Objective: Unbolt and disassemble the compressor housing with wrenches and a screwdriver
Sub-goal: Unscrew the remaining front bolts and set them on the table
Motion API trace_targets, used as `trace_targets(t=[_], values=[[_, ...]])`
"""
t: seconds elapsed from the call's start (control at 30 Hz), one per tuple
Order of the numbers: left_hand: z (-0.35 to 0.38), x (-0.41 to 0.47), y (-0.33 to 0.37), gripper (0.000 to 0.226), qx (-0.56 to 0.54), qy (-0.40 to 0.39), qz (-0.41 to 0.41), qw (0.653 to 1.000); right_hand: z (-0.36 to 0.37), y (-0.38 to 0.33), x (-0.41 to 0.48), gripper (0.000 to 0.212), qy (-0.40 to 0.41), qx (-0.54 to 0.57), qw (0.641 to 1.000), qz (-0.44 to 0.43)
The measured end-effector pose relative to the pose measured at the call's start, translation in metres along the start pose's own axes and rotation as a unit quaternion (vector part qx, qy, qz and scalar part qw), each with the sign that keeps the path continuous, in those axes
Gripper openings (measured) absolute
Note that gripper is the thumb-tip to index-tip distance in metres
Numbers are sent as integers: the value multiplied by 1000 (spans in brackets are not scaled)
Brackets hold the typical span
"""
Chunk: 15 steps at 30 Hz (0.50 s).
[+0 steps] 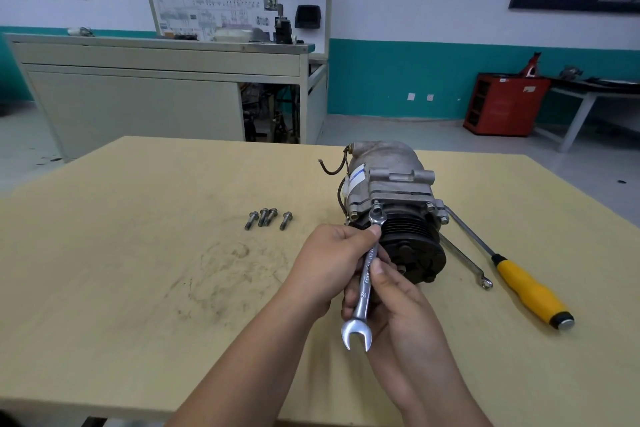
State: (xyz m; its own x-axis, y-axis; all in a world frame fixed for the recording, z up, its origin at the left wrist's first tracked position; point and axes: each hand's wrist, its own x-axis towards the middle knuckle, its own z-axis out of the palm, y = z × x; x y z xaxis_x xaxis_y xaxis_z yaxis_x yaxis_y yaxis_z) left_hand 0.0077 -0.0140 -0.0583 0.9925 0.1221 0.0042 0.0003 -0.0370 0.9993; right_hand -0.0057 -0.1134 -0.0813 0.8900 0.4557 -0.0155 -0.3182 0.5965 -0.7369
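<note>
The compressor (pixel 391 198) sat on the table (pixel 138 253), black pulley (pixel 412 239) end twd us, grey body pointing away. Both our hands were at its near-left side, just in front of the pulley.

We had a wrench (pixel 365 274) on it: ring end over a bolt head at the top-left of the compressor's flange, open end pointing back at us, shank running down past the pulley's left edge. Our left hand (pixel 329 263) was closed on the wrench, thumb & fingers pinching the shank right below the ring end, knuckles touching or nearly touching the pulley's left side. Our right hand (pixel 391 298) gripped the shank lower down, thumb on top, fingers curled under it, sitting directly in front of the pulley face & hiding its lower-left part.

Four loose bolts (pixel 268 218) lay in a short row to the left of the compressor, well apart from it. To its right lay a 2nd wrench (pixel 464 260), one end tucked under the pulley, and further right a screwdriver (pixel 519 281) w/ yellow handle, its shaft tip up against the compressor's right flange. More bolt heads showed on that flange, right side.
</note>
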Motion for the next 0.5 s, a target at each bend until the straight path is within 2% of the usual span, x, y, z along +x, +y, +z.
trace_targets(t=[0.1,0.23,0.37,0.5], values=[[-1,1,-1,47,7,-17,0,1000,0,3,3,21,9,52,998,23],[1,2,-2,53,-12,-44,1,999,-3,4,7,20,21,63,998,18],[3,4,-2,49,-16,-34,0,999,-4,-2,9,27,14,53,998,6],[7,3,-4,55,-12,-12,-10,1000,-5,-5,6,24,5,32,999,8]])
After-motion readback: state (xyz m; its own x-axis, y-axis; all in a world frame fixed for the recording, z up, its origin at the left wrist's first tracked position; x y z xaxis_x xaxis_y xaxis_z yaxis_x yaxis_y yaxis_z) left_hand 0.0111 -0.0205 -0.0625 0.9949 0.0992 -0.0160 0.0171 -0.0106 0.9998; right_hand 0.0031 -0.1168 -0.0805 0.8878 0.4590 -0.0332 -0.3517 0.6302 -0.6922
